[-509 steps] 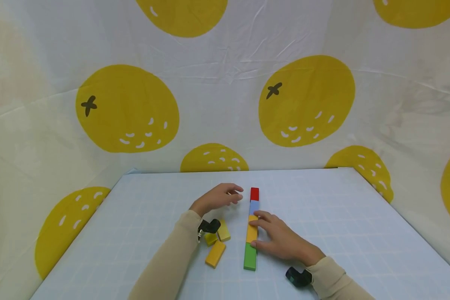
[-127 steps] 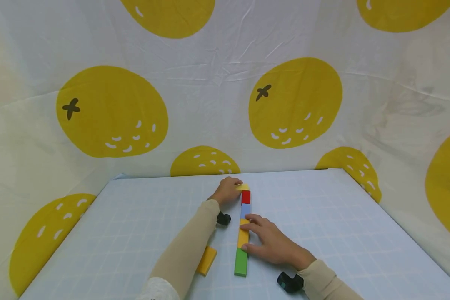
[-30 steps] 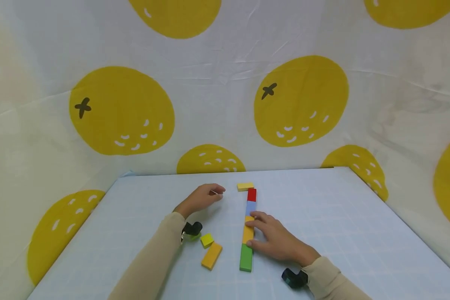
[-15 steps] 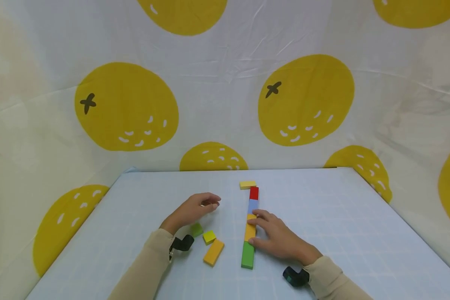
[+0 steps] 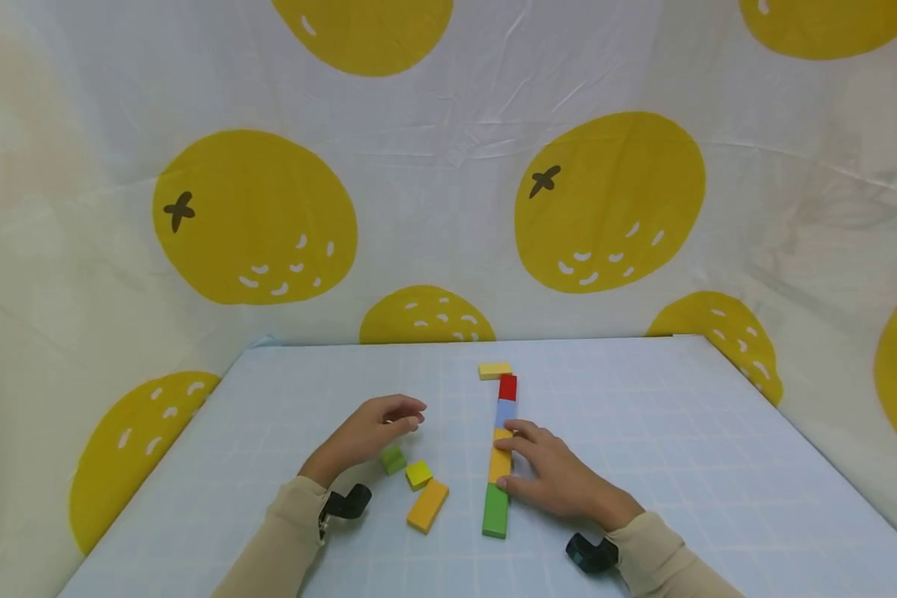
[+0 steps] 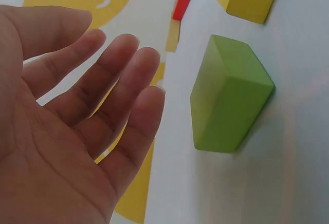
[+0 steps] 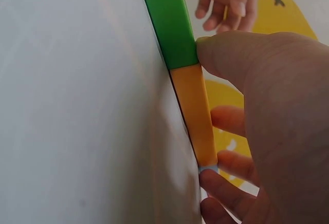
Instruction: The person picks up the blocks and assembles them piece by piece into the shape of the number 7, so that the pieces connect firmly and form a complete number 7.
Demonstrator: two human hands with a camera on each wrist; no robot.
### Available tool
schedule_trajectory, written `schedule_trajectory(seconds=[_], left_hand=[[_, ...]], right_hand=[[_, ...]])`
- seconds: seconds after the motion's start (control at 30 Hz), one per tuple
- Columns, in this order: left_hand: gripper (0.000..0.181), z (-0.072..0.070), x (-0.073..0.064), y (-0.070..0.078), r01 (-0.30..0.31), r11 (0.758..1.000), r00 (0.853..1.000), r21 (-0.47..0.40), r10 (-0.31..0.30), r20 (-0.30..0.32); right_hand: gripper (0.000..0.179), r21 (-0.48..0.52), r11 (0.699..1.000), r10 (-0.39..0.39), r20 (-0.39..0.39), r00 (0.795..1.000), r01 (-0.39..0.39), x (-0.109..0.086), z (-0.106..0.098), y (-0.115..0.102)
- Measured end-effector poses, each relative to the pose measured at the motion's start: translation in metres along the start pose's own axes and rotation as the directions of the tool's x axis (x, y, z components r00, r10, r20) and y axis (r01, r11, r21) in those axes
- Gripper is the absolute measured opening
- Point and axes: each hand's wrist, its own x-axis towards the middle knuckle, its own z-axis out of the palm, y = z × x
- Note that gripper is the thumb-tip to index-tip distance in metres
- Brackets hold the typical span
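A row of wooden blocks runs away from me: a green block [image 5: 496,512], an orange block [image 5: 498,468], a light blue block [image 5: 505,411] and a red block [image 5: 507,387]. Crosswise at the far end lies a pale yellow block [image 5: 494,371]. My right hand [image 5: 564,477] rests its fingertips along the row, with the thumb [image 7: 218,54] near the green-orange joint. Holding nothing, my left hand [image 5: 366,433] hovers left of the row with relaxed fingers. Beside it is a light green block [image 6: 226,98] with slanted faces.
Between my left hand and the row lie a small yellow block [image 5: 419,475] and a loose orange block [image 5: 428,507], close together. The pale blue checked tabletop [image 5: 680,432] meets a fruit-patterned cloth [image 5: 433,199] behind and at the sides.
Some seconds ago my left hand placed the pale yellow block crosswise at the far end. Since then it has drawn back left and nearer, uncovering the light green block. My right hand stays put.
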Motion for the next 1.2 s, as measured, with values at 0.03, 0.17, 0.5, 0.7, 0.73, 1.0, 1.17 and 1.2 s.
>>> schedule_trajectory(seconds=[0.03,0.17,0.5,0.7,0.73,1.0,1.17,1.2], left_hand=[[0.034,-0.001,-0.001,-0.001,0.000,1.000,1.000,-0.009,0.000,0.005],[0.035,-0.005,-0.004,-0.006,0.008,1.000,1.000,-0.015,-0.008,0.004],[0.030,-0.009,-0.013,-0.017,0.092,0.995,0.994,0.044,-0.090,-0.055],[0.028,-0.011,-0.022,-0.021,0.125,0.991,0.990,0.052,-0.121,-0.069],[0.028,-0.012,-0.024,-0.021,0.123,0.991,0.991,0.056,-0.119,-0.064],[0.028,-0.019,-0.031,-0.028,0.090,0.991,0.996,0.095,-0.089,-0.014],[0.031,-0.019,-0.035,-0.029,0.104,0.990,0.993,0.098,-0.109,0.047],[0.031,-0.019,-0.036,-0.029,0.110,0.990,0.992,0.093,-0.116,0.056]], right_hand=[[0.055,0.002,1.000,0.002,0.002,1.000,-0.002,0.000,0.000,0.001],[0.055,0.011,1.000,0.002,0.006,1.000,-0.002,0.000,-0.001,0.002],[0.056,0.020,1.000,0.005,0.005,1.000,-0.005,0.001,0.000,0.003],[0.058,0.020,1.000,0.000,0.012,1.000,0.000,0.002,0.002,0.004],[0.058,0.016,1.000,-0.002,0.013,1.000,0.002,0.003,0.002,0.004],[0.057,0.000,1.000,0.003,0.005,1.000,-0.003,0.003,0.002,0.002],[0.057,0.000,1.000,0.008,0.009,1.000,-0.008,0.002,0.002,0.001],[0.057,0.000,1.000,0.006,0.008,1.000,-0.006,0.002,0.002,0.001]])
